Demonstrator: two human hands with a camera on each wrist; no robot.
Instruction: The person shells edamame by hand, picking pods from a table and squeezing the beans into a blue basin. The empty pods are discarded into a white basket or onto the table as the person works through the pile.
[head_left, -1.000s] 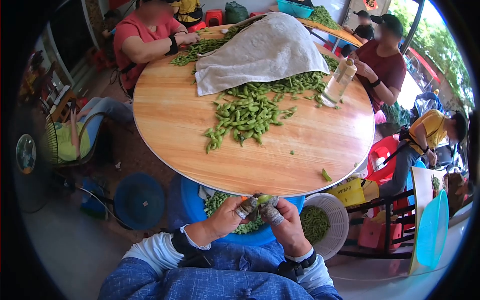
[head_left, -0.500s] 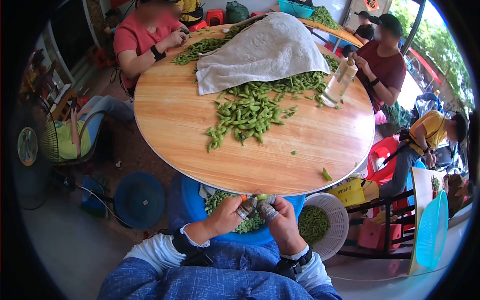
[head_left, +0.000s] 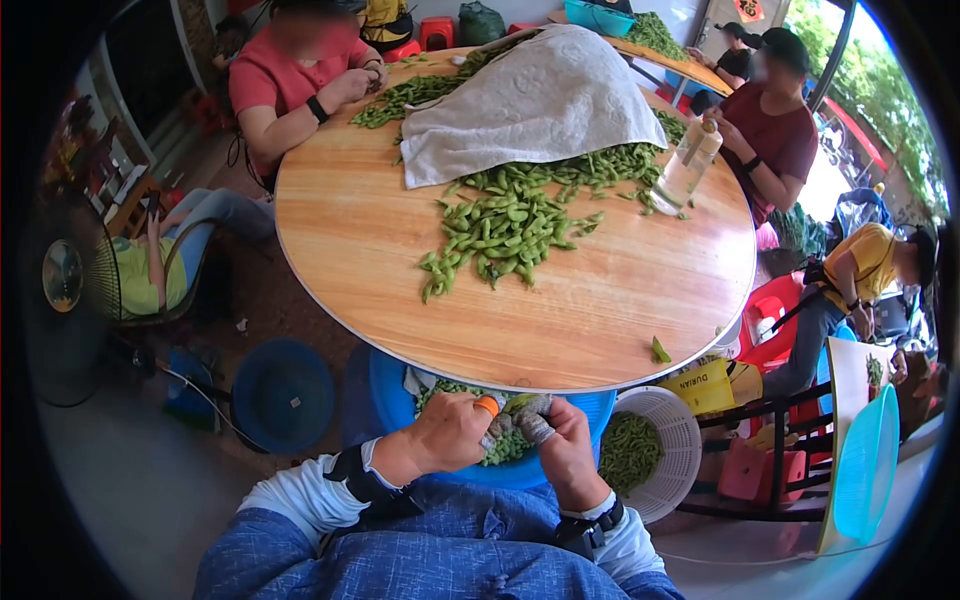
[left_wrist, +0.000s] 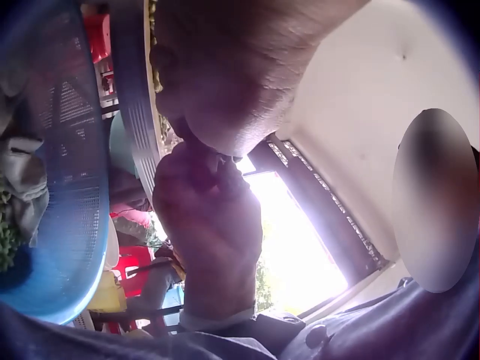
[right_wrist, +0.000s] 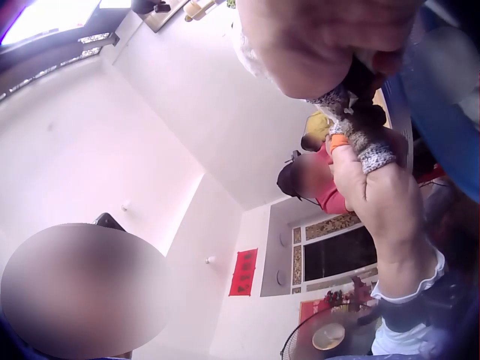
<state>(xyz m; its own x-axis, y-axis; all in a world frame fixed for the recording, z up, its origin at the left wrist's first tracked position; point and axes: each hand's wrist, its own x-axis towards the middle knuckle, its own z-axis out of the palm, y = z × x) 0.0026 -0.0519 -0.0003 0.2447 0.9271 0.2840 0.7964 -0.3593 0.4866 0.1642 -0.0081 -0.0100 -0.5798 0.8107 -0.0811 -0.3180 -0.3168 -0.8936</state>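
Note:
Both hands meet just off the near edge of the round wooden table [head_left: 420,335], above a blue basin [head_left: 390,385] of shelled green beans [head_left: 512,447]. My left hand [head_left: 445,432] has its knuckles turned up, an orange band [head_left: 487,404] on one finger. Grey knitted covers [head_left: 537,428] wrap the fingertips of both hands. My right hand [head_left: 572,460] faces it, thumb and fingers bent inward. A green soybean pod [head_left: 517,402] is pinched between the two hands, mostly hidden by the covered fingertips. In the wrist views the hands sit tip to tip, the pod out of sight.
A heap of soybean pods [head_left: 505,235] lies on the table, partly under a grey towel [head_left: 530,110]. Beside it stands a clear bottle [head_left: 688,170]. A white basket [head_left: 682,450] of pods is right of the basin; another blue basin [head_left: 283,397] stands left. Other people sit around.
My left hand has rolled over so its back and the orange band show more, and less of the pod is visible. The right hand stays nearly in place.

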